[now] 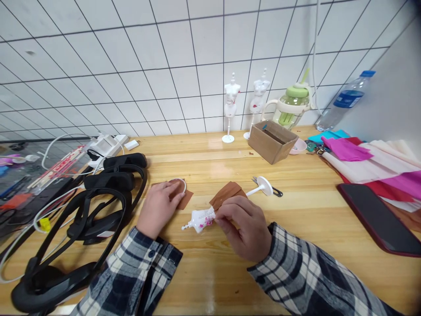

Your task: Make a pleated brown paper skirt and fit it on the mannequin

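Observation:
A small white dress-form mannequin point(201, 219) with pink flower marks lies on its side on the table, its neck pointing left. Brown cloth point(230, 193) covers its lower part, and its stand with a round white base point(265, 186) sticks out to the right. At the mannequin's waist, the thumb and forefinger of my right hand point(245, 226) are pinched together; what lies between the fingertips is mostly hidden. My left hand point(159, 206) lies flat, fingers stretched, over another brown cloth piece point(186, 201) and beside a thin white ring point(184, 184).
Small scissors point(278, 192) lie partly behind the base. Two upright mannequins point(229, 107) point(256, 103), a cardboard box point(271, 142) and a green-lidded jug point(292, 105) stand at the back. Coloured fabrics point(378, 162) and a phone point(378, 219) lie right; black headsets point(98, 210) and cables crowd the left.

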The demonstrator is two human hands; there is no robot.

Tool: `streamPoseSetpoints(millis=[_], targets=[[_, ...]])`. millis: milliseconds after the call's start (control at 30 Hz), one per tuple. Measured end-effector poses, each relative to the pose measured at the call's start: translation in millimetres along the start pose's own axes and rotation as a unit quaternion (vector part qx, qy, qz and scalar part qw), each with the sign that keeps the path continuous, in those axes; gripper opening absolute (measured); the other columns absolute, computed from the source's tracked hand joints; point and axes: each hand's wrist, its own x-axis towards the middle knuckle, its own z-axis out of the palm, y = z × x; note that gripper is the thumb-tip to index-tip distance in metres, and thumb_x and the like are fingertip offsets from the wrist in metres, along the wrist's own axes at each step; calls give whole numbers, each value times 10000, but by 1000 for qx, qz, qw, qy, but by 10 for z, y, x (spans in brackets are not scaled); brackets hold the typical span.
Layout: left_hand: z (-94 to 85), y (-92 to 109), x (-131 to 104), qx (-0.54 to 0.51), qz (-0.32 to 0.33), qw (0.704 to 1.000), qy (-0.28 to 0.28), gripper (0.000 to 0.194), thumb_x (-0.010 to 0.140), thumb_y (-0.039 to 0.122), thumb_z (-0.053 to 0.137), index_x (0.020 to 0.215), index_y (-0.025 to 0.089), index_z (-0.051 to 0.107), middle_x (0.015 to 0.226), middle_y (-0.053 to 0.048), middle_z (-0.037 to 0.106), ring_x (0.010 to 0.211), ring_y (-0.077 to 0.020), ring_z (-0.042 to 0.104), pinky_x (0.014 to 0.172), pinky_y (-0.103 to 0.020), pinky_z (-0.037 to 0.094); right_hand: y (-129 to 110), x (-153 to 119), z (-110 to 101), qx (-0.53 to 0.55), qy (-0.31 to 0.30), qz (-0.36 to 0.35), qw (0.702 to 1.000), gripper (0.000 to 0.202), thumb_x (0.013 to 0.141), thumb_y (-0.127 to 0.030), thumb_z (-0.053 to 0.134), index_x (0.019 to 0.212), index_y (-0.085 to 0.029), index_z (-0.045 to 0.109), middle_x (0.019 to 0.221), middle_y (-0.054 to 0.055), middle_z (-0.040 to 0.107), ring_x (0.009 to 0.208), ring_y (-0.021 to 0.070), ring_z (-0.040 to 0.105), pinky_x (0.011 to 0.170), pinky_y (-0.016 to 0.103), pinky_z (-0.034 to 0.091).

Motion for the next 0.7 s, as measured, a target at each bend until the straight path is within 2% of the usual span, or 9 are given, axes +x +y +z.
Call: streamPoseSetpoints(millis=[67,133,200,267,433,567,700], targets=[[-3,117,-18,-32,7,999,18,380,883,427,554,1155,188,669,1118,-108,667,1059,-281,574,953,-462,427,-4,0,13,-3,-16,20,1000,51,878,-150,550,861,-192,572,836,33,625,811,163,565,739,300,453],[-44,265,-51,-125,44,991,29,322,925,397,493,1099,211,691,1154,-90,643,1131,-260,540,1005,-448,397,-9,3,28,-1,-27,50,998,37,877,-165,554,856,-194,564,826,25,618,809,166,557,740,309,439],[-94,422,-100,-224,96,970,-15,326,946,411,449,1016,234,713,1197,-74,616,1191,-253,501,1046,-446,363,-12,11,38,2,-30,81,996,31,865,-169,566,850,-194,556,820,19,607,799,165,548,731,308,427],[-123,565,-154,-276,135,951,-36,317,934,435,471,991,236,712,1190,-72,614,1179,-252,505,1068,-457,331,-15,19,42,3,-31,103,994,43,848,-160,575,843,-194,549,817,16,598,791,163,540,719,303,417],[-118,766,-228,-296,150,943,-4,111,868,266,617,801,209,686,985,-51,652,999,-210,571,1014,-444,355,-22,27,43,5,-44,124,991,35,845,-172,574,840,-193,546,813,13,592,780,161,531,711,301,407],[-135,785,-227,-306,180,935,26,99,850,194,624,776,209,688,804,-22,634,801,-164,577,987,-446,384,-33,31,59,5,-52,138,989,34,831,-174,587,830,-192,558,786,10,585,762,158,531,696,297,412],[-163,778,-226,-300,224,926,51,117,848,185,619,774,216,704,735,-19,616,752,-159,551,880,-389,444,-26,37,62,18,-62,153,986,52,797,-168,619,796,-196,575,773,7,583,721,147,539,658,286,434]])
